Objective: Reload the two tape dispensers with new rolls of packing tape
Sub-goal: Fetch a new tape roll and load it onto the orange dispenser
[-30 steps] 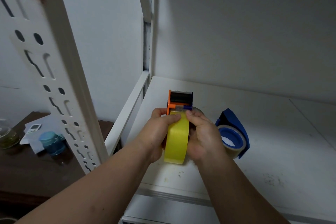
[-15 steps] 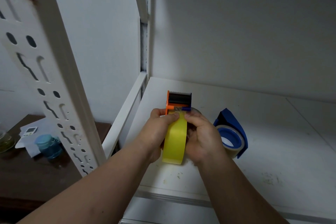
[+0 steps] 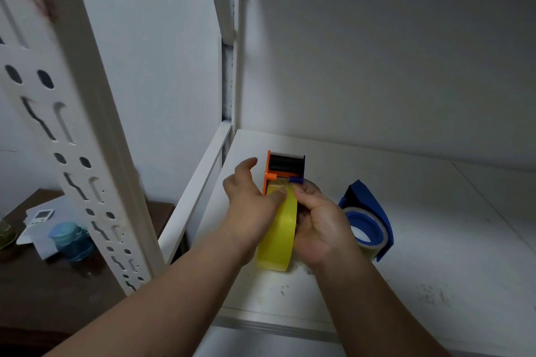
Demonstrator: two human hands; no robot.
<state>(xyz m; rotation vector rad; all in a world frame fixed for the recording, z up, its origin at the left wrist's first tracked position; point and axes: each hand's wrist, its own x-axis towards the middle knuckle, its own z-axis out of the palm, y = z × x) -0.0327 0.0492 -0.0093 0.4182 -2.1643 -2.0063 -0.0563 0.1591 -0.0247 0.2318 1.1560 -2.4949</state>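
White shelf point(image 3: 406, 211) bore everything, yellow tape roll point(image 3: 278, 229) stood on edge near its front left, orange dispenser point(image 3: 285, 166) around it pointed its toothed blade away toward the back wall, right hand point(image 3: 322, 226) gripped the roll's side, left hand point(image 3: 249, 206) pressed a thumb on the tape with fingers spread wide, blue dispenser point(image 3: 368, 211) with clear roll lay just right

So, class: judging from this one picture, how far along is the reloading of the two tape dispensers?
Done, it seems: the blue dispenser lies on the shelf with a clear roll already on its hub. In hand: the yellow roll sits in the orange dispenser; the right hand holds it, the left hand works the tape end. Left: threading that end to the cutter.
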